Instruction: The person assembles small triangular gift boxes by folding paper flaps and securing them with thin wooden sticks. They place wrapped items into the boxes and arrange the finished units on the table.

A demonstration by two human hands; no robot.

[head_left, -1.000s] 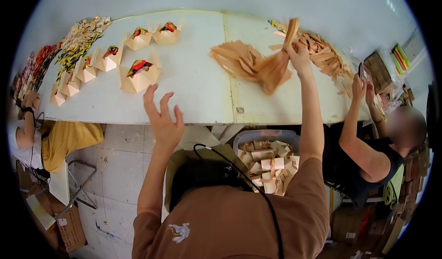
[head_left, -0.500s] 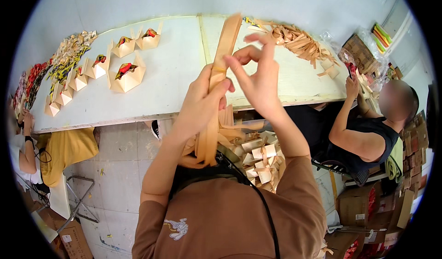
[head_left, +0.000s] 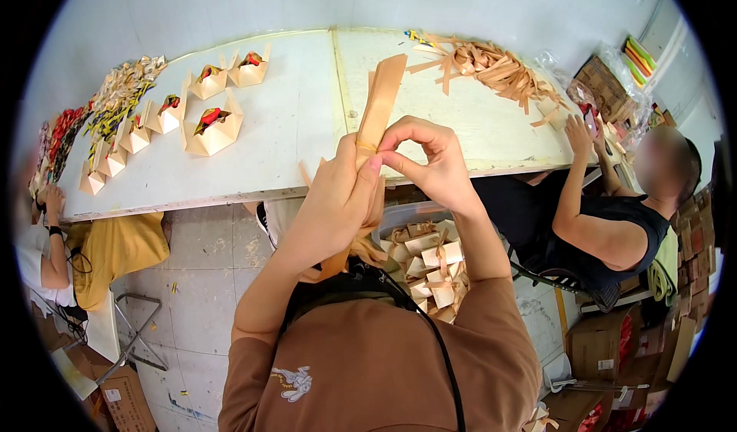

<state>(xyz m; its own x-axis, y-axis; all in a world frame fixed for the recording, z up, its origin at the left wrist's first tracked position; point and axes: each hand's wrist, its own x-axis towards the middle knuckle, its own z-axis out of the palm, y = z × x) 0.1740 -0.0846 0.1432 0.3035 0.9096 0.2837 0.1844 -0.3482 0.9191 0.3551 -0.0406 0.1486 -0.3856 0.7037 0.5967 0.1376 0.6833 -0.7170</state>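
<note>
A bundle of flat tan ribbon strips (head_left: pixel 384 94) stands upright over the table's front edge. My left hand (head_left: pixel 335 201) is closed around its lower part, and strips hang below the fist. A thin yellowish band (head_left: pixel 367 147) circles the bundle just above my left thumb. On the bundle's right side my right hand (head_left: pixel 431 159) pinches thumb and forefinger together at this band, its other fingers curled. The fingertips partly hide what lies between them.
Folded cream boxes with red contents (head_left: pixel 213 131) stand at the table's left. Ribbon strips (head_left: pixel 491 67) are heaped at the back right. Below the table, a bin (head_left: pixel 399 215) holds small cream boxes (head_left: pixel 441 255). A person (head_left: pixel 614 217) sits at the right; another person's hand (head_left: pixel 52 201) shows at far left.
My right hand, raised with fingers spread, has come down and now pinches at the band. The bundle has moved lower. The person at the right has shifted a hand.
</note>
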